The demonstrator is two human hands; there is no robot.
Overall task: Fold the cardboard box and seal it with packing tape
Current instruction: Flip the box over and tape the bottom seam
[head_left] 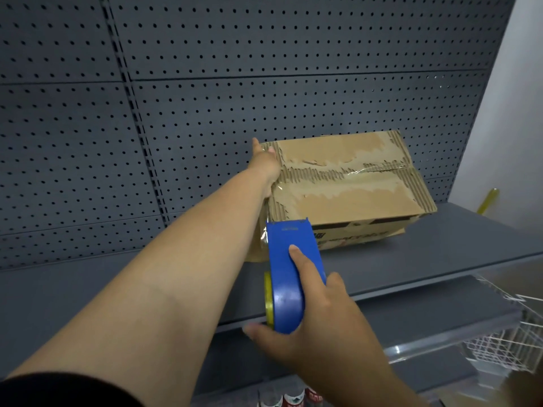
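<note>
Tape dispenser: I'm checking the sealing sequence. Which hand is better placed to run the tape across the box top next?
The right hand. It already grips the blue tape dispenser, whose front points at the cardboard box. The left hand is busy bracing the box's left end.

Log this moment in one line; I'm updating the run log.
left hand: steadies box | right hand: grips tape dispenser | seam: partly taped

Grey store shelving

A pegboard back panel (205, 83) rises behind the grey shelf (440, 245); a white wire basket (505, 345) sits lower right, bottles (293, 399) below.
</note>
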